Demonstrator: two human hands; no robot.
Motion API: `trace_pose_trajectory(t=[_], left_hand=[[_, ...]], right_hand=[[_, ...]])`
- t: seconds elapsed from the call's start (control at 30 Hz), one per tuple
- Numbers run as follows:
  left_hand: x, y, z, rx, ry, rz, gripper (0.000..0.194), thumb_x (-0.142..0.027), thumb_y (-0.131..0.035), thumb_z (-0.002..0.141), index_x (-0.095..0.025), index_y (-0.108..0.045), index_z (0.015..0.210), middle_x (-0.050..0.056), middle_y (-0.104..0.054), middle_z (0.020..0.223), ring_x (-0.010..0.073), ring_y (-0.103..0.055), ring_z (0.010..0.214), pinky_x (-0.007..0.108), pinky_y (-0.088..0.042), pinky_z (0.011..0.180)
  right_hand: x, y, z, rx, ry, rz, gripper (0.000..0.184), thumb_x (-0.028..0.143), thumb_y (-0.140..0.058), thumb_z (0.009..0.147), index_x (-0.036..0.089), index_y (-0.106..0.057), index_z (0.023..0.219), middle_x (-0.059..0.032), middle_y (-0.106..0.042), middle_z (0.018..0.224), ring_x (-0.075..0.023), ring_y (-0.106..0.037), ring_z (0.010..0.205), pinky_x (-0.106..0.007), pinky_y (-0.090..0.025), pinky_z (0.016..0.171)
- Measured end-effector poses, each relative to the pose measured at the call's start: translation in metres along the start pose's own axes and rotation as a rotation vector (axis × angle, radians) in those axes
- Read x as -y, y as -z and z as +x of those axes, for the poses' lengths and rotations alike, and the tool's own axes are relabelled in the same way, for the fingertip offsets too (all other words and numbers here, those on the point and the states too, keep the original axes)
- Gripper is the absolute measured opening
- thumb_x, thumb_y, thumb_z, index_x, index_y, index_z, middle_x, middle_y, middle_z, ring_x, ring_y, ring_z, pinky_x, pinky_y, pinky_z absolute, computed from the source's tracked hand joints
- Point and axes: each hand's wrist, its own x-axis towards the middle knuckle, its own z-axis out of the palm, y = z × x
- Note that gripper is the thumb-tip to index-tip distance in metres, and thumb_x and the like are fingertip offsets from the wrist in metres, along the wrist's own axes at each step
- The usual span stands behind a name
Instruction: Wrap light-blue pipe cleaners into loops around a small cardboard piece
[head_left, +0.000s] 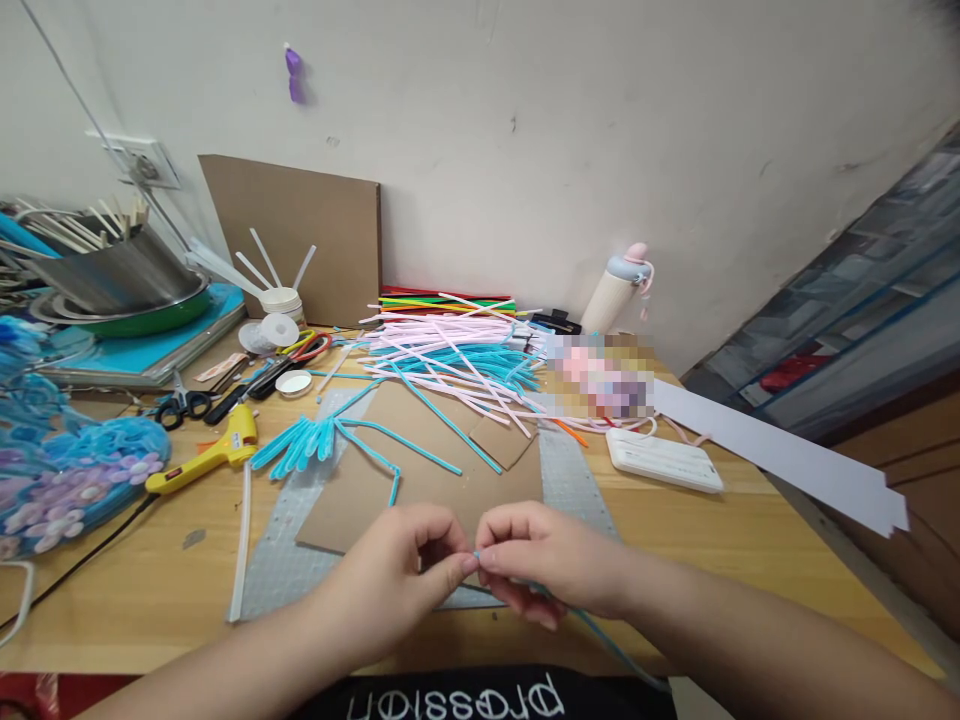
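Observation:
Close to the table's front edge, my left hand [420, 560] and my right hand [536, 560] meet fingertip to fingertip. Both pinch one end of a blue pipe cleaner [609, 645], which trails from under my right hand down to the right. Most of the pinched end is hidden by my fingers. Beyond my hands, a brown cardboard sheet [420, 440] lies on a grey cutting mat [277, 560]. Loose blue pipe cleaners rest on the cardboard. At its left is a looped bundle of blue pipe cleaners [300, 445].
A yellow glue gun [206, 465], scissors [184, 402] and a blue flower piece [112, 460] are at the left. A pile of pink and blue pipe cleaners [457, 350] lies at the back. On the right are a white power bank [664, 460] and a bottle [615, 290].

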Motion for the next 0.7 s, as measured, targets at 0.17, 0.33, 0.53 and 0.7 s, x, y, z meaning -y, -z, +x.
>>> trace_pose_trajectory(t=[0.17, 0.33, 0.53, 0.7], left_hand=[[-0.001, -0.003, -0.003, 0.003, -0.059, -0.038, 0.019, -0.030, -0.052, 0.077, -0.015, -0.056, 0.067, -0.001, -0.054, 0.063, 0.0113, -0.045, 0.062, 0.024, -0.034, 0.059], [0.004, -0.005, -0.001, 0.234, 0.145, -0.413, 0.025, -0.038, -0.058, 0.069, -0.016, -0.047, 0.063, -0.006, -0.044, 0.050, 0.0084, -0.041, 0.048, 0.021, -0.031, 0.049], [0.007, -0.004, -0.002, 0.251, 0.147, -0.440, 0.018, -0.028, -0.059, 0.066, -0.015, -0.049, 0.059, -0.005, -0.047, 0.049, 0.0066, -0.040, 0.044, 0.020, -0.031, 0.046], [0.014, -0.012, 0.000, 0.330, 0.204, -0.713, 0.015, -0.025, -0.056, 0.059, -0.016, -0.046, 0.054, -0.005, -0.048, 0.042, 0.0077, -0.042, 0.034, 0.019, -0.030, 0.038]], right_hand=[[-0.009, 0.007, 0.005, 0.214, -0.121, 0.388, 0.005, 0.020, -0.052, 0.073, 0.016, -0.049, 0.072, 0.0073, -0.046, 0.048, -0.0011, -0.029, 0.030, -0.014, -0.016, 0.031], [-0.014, 0.008, 0.006, 0.287, -0.117, 0.410, 0.007, 0.017, -0.055, 0.070, 0.015, -0.049, 0.066, 0.0085, -0.041, 0.042, -0.0014, -0.027, 0.030, -0.014, -0.016, 0.031], [-0.011, 0.002, 0.002, 0.207, -0.065, 0.127, 0.011, 0.022, -0.056, 0.070, 0.017, -0.047, 0.066, 0.0099, -0.038, 0.039, -0.0033, -0.027, 0.031, -0.016, -0.020, 0.033], [-0.015, -0.005, -0.011, -0.161, 0.531, -0.907, 0.017, 0.023, -0.046, 0.080, 0.018, -0.049, 0.065, 0.0012, -0.049, 0.057, -0.0091, -0.040, 0.051, -0.024, -0.028, 0.049]])
